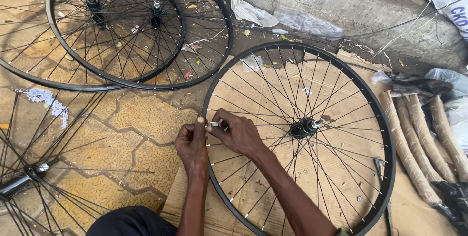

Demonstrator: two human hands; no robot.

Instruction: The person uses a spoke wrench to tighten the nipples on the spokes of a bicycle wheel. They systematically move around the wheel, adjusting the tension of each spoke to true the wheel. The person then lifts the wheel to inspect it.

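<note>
Left hand (191, 141) pinches the black rim of the bicycle wheel (390, 158) at its left edge, while the right hand (237, 131) closes on a small silvery tool (213, 125) (its exact kind is too small to tell) held against that rim. This wheel lies flat on cardboard (419, 206); two finished wheels (122, 36) overlap toward the far-left corner of the paved floor (141, 138).

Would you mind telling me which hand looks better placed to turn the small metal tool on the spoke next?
Probably the right hand: its fingers pinch the small metal tool on a spoke just inside the rim. The left hand grips the rim beside it, seemingly steadying the wheel.
</note>
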